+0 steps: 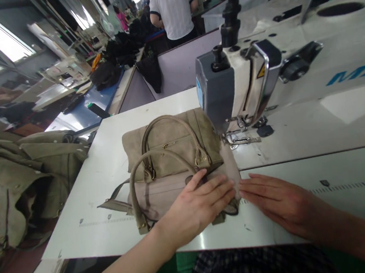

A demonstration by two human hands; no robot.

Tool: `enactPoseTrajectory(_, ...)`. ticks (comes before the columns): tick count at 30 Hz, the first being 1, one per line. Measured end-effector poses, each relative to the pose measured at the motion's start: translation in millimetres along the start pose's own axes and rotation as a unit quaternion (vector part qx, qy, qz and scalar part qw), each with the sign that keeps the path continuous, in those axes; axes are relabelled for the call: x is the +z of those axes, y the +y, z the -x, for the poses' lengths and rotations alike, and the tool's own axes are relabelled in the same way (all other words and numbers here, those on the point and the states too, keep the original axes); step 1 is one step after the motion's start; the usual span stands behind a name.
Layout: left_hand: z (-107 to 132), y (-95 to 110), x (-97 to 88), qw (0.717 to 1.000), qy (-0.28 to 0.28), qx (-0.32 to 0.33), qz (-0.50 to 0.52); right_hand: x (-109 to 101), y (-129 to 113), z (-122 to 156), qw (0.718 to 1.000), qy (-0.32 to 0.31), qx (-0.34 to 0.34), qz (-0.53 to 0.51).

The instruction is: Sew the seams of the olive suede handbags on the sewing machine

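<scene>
A tan suede handbag with two looped handles lies flat on the white sewing table, its right edge under the head of the sewing machine. My left hand lies flat on the bag's lower pale panel, fingers stretched out. My right hand rests flat on the table just right of the bag, fingertips touching its edge near the needle area.
A heap of olive bags sits at the left below table level. Beyond the table stand blue work tables with dark bags, and a person in a white shirt stands at the back.
</scene>
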State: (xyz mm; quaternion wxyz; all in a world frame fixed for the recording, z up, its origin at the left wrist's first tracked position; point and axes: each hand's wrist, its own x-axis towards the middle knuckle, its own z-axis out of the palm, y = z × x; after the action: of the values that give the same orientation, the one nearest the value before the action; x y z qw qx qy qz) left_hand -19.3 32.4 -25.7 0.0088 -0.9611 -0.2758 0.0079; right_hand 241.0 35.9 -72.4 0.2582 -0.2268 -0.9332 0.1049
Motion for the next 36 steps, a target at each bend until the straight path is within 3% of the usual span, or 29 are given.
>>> enactPoseTrajectory(5, -8.4, -19.7, 10.0, 0.999, 0.022, 0.012, 0.041, -3.3, 14.7, -16.1, 1.000, 0.003, -0.003, -0.005)
enactPoseTrajectory(13, -26.2, -48.3, 5.6, 0.998, 0.007, 0.010, 0.069, 2.6, 40.6, -29.3, 0.998, 0.035, -0.027, 0.034)
enactPoseTrajectory(18, -37.2, -62.1, 10.0, 0.998, 0.016, -0.003, 0.061, 5.7, 53.1, -35.1, 0.998, 0.025, 0.006, 0.052)
enactPoseTrajectory(24, -48.2, -80.6, 12.4, 0.997, 0.027, -0.013, 0.065, 11.0, 51.3, -35.3, 0.994, 0.002, 0.063, 0.093)
enactPoseTrajectory(32, -65.0, -100.3, 25.0, 0.996, 0.033, -0.042, 0.069, 8.9, 46.1, -35.2, 0.994, 0.020, 0.072, 0.077)
enactPoseTrajectory(36, -58.7, -99.8, 10.8, 0.995, 0.048, -0.032, 0.079, 9.7, 46.8, -31.4, 0.994, 0.039, 0.065, 0.078)
